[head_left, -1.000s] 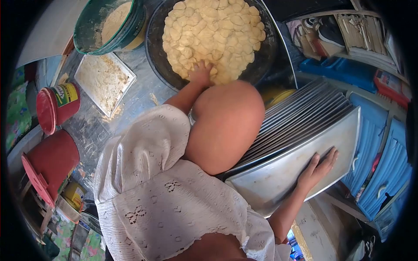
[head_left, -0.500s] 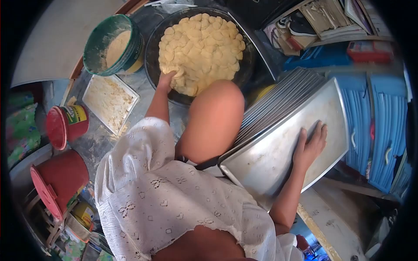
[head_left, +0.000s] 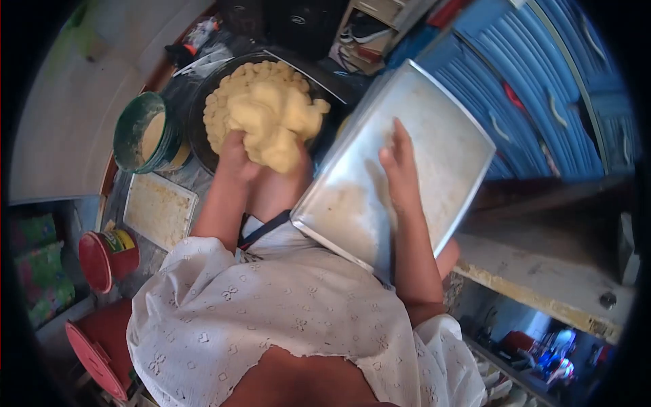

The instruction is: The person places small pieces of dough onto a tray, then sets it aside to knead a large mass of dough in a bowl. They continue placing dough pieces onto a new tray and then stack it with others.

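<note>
My left hand (head_left: 239,157) grips a large clump of pale yellow dough (head_left: 274,125) made of pieces stuck together, held above my knee. Behind it, more rounded dough pieces (head_left: 218,105) fill a wide black basin (head_left: 194,132), partly covered by the clump in this view. On my right, a metal baking tray (head_left: 451,136) slants across my lap, its bare surface facing up with a few brownish stains. Over that tray, my right hand (head_left: 401,166) is turned on edge with fingers stretched out and nothing in it.
A green bucket (head_left: 142,132) with flour-like powder stands left of the basin. Nearer are a floury flat tray (head_left: 161,211), a red labelled bucket (head_left: 108,261) and a larger red bucket (head_left: 102,349). Blue cabinet doors (head_left: 522,88) rise beyond the metal tray; a wooden ledge (head_left: 536,271) runs at right.
My left hand has lifted a clump of dough out of the basin toward me. My right hand has turned from lying flat on the tray to edge-on. The view has swung right.
</note>
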{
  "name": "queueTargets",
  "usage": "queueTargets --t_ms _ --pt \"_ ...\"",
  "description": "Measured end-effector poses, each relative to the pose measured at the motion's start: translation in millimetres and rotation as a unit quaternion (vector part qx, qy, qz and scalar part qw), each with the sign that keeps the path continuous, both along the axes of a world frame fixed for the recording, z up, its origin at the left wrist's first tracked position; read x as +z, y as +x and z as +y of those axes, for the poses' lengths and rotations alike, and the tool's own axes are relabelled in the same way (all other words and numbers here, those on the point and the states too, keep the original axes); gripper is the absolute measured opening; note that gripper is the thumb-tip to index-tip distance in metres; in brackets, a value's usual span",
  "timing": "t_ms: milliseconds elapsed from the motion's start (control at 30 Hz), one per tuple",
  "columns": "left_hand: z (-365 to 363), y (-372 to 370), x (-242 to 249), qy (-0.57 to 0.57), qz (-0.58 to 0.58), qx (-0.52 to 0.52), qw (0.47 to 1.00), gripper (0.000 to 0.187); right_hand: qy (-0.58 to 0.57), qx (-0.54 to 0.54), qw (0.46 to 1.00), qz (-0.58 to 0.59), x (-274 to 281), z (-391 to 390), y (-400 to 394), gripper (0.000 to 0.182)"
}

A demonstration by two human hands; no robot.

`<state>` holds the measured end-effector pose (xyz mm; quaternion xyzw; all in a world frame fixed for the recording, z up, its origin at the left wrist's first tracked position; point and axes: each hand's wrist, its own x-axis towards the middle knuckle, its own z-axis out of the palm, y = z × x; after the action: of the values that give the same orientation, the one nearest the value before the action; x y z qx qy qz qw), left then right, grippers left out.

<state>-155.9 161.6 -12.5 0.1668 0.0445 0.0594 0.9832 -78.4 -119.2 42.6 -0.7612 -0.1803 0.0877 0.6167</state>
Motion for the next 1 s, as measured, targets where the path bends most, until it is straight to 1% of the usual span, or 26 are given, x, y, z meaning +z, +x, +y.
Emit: queueTargets --t_ms 33,67,100,133,200,233,267,300,333,367,400,467,500,533,567,633,700,733,767,800,833,867,900,933,967,1000 --pt "-27 -1 12 -0.054 -0.052 -0.064 0.995 0.054 0.113 0.018 0.986 0.121 8 3 -12 0.076" --pt "-55 0 23 -0.012 -0.013 -0.069 0.997 0.054 0.227 0.036 0.944 0.236 13 3 -22 0.079" --pt "-80 1 30 0.032 0.024 -0.074 0.996 0.055 0.29 0.058 0.917 0.267 18 0 -29 0.073" --pt "-97 1 32 0.033 0.024 -0.088 0.995 0.055 0.294 0.046 0.918 0.263 17 -12 -31 0.073" --pt "-123 4 31 0.1 0.018 -0.215 0.971 0.052 0.089 0.042 0.979 0.179 12 -41 -28 0.063" --pt "-134 4 25 0.101 0.015 -0.223 0.969 0.052 0.075 -0.023 0.984 0.159 12 -54 -32 0.056" --pt "-145 2 17 0.234 0.033 -0.215 0.948 0.057 0.076 -0.031 0.984 0.159 7 -66 -34 0.056" --pt "-155 0 14 0.363 0.048 -0.201 0.909 0.062 0.018 -0.112 0.988 0.104 -1 -78 -34 0.056" --pt "-165 -5 23 0.363 0.048 -0.207 0.907 0.062 -0.041 -0.191 0.98 0.05 -7 -88 -35 0.056" --pt "-173 -12 35 0.559 0.016 -0.13 0.819 0.064 -0.138 -0.191 0.972 -0.016 -10 -97 -36 0.058" --pt "-178 -16 43 0.725 -0.02 -0.044 0.687 0.067 -0.137 -0.195 0.971 -0.014 -9 -102 -39 0.058" --pt "-180 -19 41 0.735 -0.048 -0.058 0.674 0.074 -0.324 -0.159 0.925 -0.12 -5 -109 -45 0.058" --pt "-181 -20 46 0.815 -0.065 -0.038 0.574 0.074 -0.322 -0.162 0.925 -0.117 -8 -115 -46 0.058" --pt "-181 -20 48 0.881 -0.08 -0.017 0.465 0.075 -0.255 -0.128 0.951 -0.118 -11 -123 -45 0.058" --pt "-178 -18 45 0.882 -0.081 -0.018 0.464 0.075 -0.187 -0.093 0.971 -0.118 -14 -129 -44 0.058" --pt "-167 -12 42 0.832 -0.13 -0.088 0.532 0.07 -0.217 -0.081 0.971 -0.065 -4 -130 -43 0.056" --pt "-160 -7 47 0.825 -0.136 -0.119 0.536 0.065 -0.246 -0.07 0.967 -0.01 -7 -135 -42 0.053" --pt "-157 -4 50 0.818 -0.14 -0.146 0.539 0.061 -0.188 -0.093 0.978 -0.003 -16 -139 -39 0.048" --pt "-154 -2 48 0.805 -0.146 -0.126 0.562 0.052 -0.128 -0.115 0.985 0.005 -22 -143 -38 0.043" --pt "-153 2 49 0.805 -0.146 -0.127 0.56 0.052 -0.127 -0.116 0.985 0.006 -17 -140 -38 0.043" --pt "-151 6 51 0.814 -0.148 -0.107 0.552 0.046 -0.235 -0.164 0.95 -0.128 -6 -135 -40 0.036" --pt "-150 10 51 0.822 -0.15 -0.087 0.543 0.041 -0.335 -0.207 0.883 -0.256 -1 -133 -42 0.029" --pt "-150 15 50 0.822 -0.151 -0.09 0.542 0.041 -0.281 -0.183 0.903 -0.267 -7 -136 -37 0.022" --pt "-150 20 50 0.819 -0.156 -0.082 0.546 0.036 -0.281 -0.185 0.903 -0.267 -12 -138 -36 0.022" --pt "-151 26 50 0.816 -0.161 -0.074 0.55 0.031 -0.126 -0.239 0.956 -0.114 -18 -139 -35 0.021" --pt "-152 31 50 0.816 -0.162 -0.074 0.55 0.031 0.035 -0.281 0.958 0.044 -19 -139 -33 0.02"
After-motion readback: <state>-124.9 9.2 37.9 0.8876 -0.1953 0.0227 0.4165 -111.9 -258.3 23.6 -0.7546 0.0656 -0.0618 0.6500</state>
